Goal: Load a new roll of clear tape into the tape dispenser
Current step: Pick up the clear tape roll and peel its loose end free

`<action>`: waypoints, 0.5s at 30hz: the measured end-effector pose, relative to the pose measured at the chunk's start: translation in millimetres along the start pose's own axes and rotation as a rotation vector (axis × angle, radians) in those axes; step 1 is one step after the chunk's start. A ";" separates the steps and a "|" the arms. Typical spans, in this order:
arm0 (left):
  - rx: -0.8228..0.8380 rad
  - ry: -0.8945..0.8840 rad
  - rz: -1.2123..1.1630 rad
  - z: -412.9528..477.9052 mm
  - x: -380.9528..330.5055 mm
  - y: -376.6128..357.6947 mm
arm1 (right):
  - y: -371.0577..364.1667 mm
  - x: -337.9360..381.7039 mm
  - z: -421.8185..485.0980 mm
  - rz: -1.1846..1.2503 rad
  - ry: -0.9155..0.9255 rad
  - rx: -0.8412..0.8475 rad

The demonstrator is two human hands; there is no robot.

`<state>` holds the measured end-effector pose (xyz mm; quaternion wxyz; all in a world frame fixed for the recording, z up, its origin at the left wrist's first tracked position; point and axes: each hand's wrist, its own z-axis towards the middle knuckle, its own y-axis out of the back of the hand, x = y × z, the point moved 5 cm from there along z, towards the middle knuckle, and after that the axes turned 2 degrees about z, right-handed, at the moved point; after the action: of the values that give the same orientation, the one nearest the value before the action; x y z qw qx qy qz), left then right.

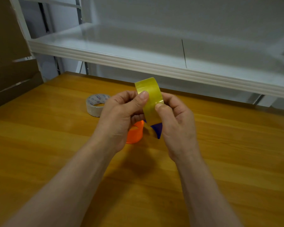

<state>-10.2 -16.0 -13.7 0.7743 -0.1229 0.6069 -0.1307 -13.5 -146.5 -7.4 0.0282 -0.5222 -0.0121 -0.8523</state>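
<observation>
Table [39, 145] of orange-brown wood grain fills the lower view and carries all loose items. White metal shelf [138, 63] runs across above its far edge, with brown cardboard [7, 46] standing at the far left.

Left hand [121, 117] and right hand [175, 122], both bare, are raised above the table centre with forearms entering from the bottom edge. Both are closed on the roll of clear tape [150, 99], which is yellowish, held upright on edge between them and clear of the table. Left thumb presses on the roll's outer face near the top; right thumb presses on the same face lower down. Remaining fingers curl behind and beside the roll.

Grey-white tape roll [96, 104] with a printed core lies flat on the table, just left of the left hand and apart from it.

Orange tape dispenser [135, 132] rests on the table directly beneath the hands, largely hidden by them. Dark blue part [156, 129] shows beside it under the right hand; whether it belongs to the dispenser cannot be told.
</observation>
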 end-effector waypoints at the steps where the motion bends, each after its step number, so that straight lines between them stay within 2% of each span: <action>1: 0.013 0.004 0.002 -1.0 0.3 -1.8 | 0.8 0.4 0.3 0.008 -0.004 -0.017; 10: 0.145 -0.046 0.150 -4.2 7.9 -10.1 | 7.2 -0.6 1.6 0.042 -0.028 -0.119; 15: 0.162 0.008 0.071 -2.6 9.0 -8.4 | 8.7 0.7 1.5 0.065 -0.042 -0.074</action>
<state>-11.1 -27.1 -19.6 0.7835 -0.0375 0.6012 -0.1522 -11.9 -155.2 -6.2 0.0364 -0.5406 0.0358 -0.8397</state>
